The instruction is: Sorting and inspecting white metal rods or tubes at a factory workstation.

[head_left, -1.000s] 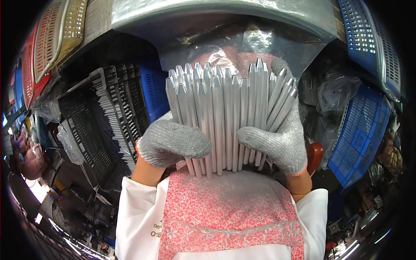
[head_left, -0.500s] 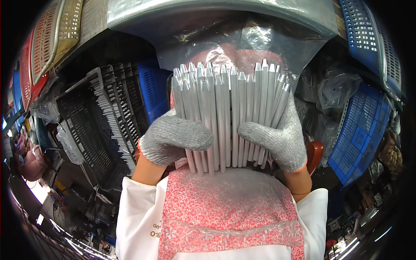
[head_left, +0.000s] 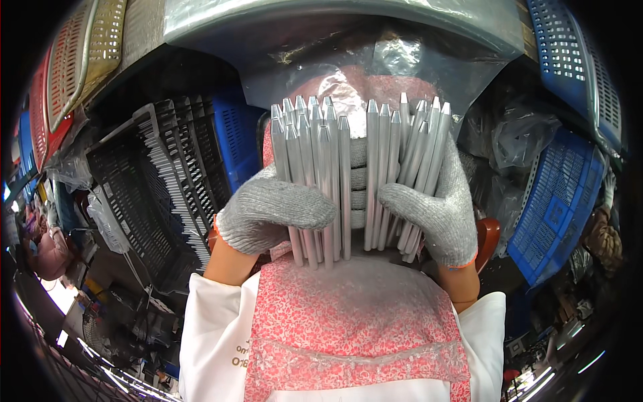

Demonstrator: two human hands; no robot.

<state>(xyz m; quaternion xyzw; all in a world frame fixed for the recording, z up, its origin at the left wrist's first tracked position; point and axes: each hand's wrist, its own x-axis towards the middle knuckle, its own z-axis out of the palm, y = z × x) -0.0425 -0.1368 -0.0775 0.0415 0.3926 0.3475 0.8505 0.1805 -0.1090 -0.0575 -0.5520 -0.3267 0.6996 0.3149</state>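
Note:
Two bundles of slim silver metal rods with tapered tips stand upright before my chest. My left hand [head_left: 278, 211], in a grey knit glove, grips the left bundle of rods [head_left: 323, 167] with the thumb across its front. The right bundle of rods [head_left: 383, 174] is held by my right hand [head_left: 439, 218], gloved alike, its thumb pressed over the front. A gap lies between the bundles, and grey gloved fingers [head_left: 359, 179] show through it behind the rods. The tips point away from me; some right-hand rods lean.
A clear plastic sheet [head_left: 462, 74] hangs from the metal table edge [head_left: 348, 17] ahead. Dark slotted crates [head_left: 134, 194] stand at left, and a blue crate [head_left: 556, 208] leans at right beside crumpled plastic bags [head_left: 522, 137]. A pink floral apron [head_left: 355, 315] covers my lap.
The rods, close to one row before, are now split by a wide gap in the middle. The right-hand rods have shifted right and bunched together, some crossing at a slant.

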